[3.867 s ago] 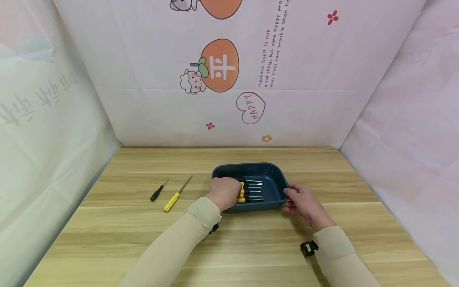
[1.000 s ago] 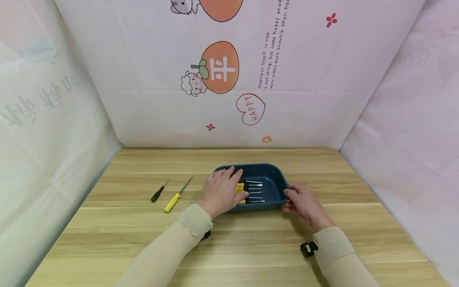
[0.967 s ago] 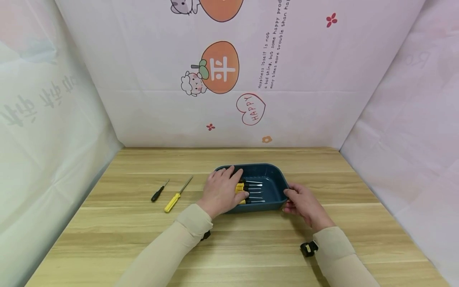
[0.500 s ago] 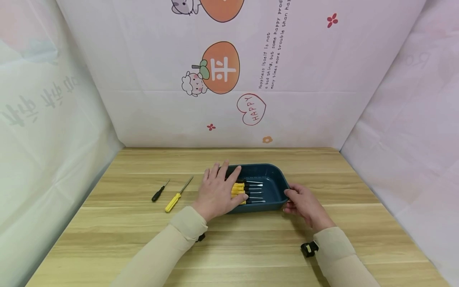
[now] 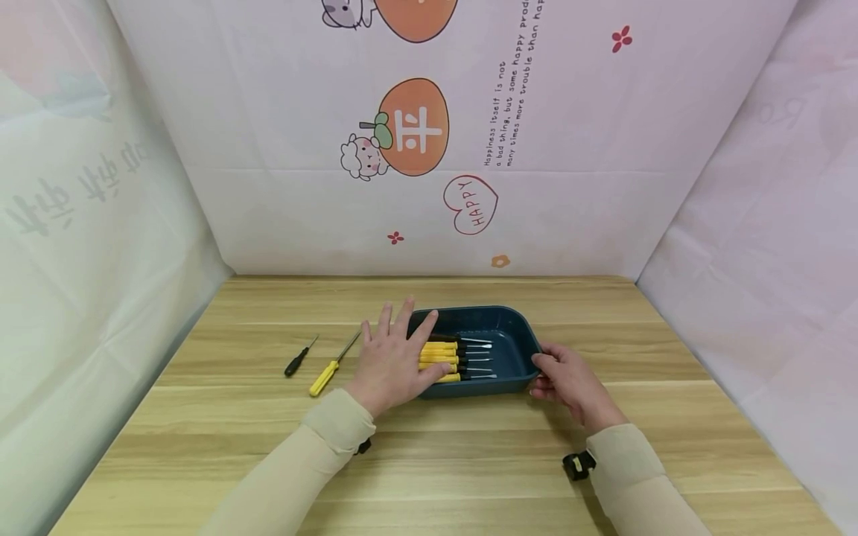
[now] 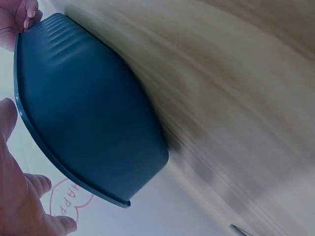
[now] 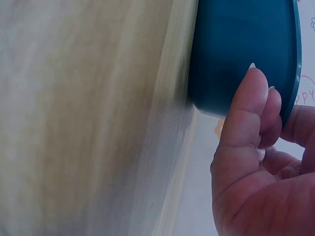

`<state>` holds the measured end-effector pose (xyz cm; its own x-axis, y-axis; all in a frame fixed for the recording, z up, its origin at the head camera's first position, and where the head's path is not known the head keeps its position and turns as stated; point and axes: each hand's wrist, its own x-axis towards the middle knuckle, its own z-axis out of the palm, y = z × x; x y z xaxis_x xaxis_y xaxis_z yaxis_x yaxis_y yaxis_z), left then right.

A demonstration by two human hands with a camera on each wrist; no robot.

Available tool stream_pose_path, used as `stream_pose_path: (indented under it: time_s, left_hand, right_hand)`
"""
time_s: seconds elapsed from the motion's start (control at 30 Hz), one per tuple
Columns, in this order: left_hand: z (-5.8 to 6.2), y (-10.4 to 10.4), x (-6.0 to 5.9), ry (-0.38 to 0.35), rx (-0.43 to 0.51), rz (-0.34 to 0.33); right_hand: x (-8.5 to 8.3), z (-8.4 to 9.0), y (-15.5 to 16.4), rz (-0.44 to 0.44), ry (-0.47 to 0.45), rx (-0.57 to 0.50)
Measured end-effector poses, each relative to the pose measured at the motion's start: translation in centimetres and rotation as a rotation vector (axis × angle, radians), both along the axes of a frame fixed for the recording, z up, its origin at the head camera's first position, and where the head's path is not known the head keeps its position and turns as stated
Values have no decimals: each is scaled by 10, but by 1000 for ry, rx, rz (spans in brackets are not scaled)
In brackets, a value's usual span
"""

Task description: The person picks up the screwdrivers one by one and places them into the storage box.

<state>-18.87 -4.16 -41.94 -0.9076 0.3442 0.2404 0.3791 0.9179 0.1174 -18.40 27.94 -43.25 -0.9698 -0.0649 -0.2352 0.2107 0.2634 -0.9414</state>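
A dark blue plastic tray (image 5: 512, 357) sits on the table and holds several screwdrivers (image 5: 445, 357) with yellow and black handles, laid side by side with shafts to the right. Over its left end spreads my left hand (image 5: 391, 366), fingers apart, hiding that end and some handle ends; the left wrist view shows its fingers just beyond the tray's rim (image 6: 54, 164), holding nothing. My right hand (image 5: 570, 381) pinches the tray's right end; in the right wrist view its fingers press the outer wall (image 7: 236, 44), with the thumb at the rim.
Left of the tray lie a small black-handled screwdriver (image 5: 295, 363) and a larger yellow one (image 5: 326, 376), both tips pointing away. White printed sheets (image 5: 570, 193) stand behind and at both sides of the wooden table (image 5: 469, 469).
My left hand was curled down among the screwdriver handles in the tray; it has let go, spread its fingers and drifted left, uncovering more yellow handles. My right hand stays on the tray.
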Motion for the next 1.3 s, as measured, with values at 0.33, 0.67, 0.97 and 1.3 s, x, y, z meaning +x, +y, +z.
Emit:
stream_pose_path:
  time_s: [0.33,0.67,0.97,1.3]
  left_hand:
    - [0,-11,2,6,-2,30]
    - [0,-22,2,-29,28,75]
    - [0,-36,2,-68,16,117]
    - [-1,-54,4,-121,23,150]
  right_hand:
    - [-1,-2,0,5,-2,-12]
    - [-1,-1,0,8,1,-15]
    - [-2,1,1,0,5,-9]
    - [-1,1,0,11,0,-27]
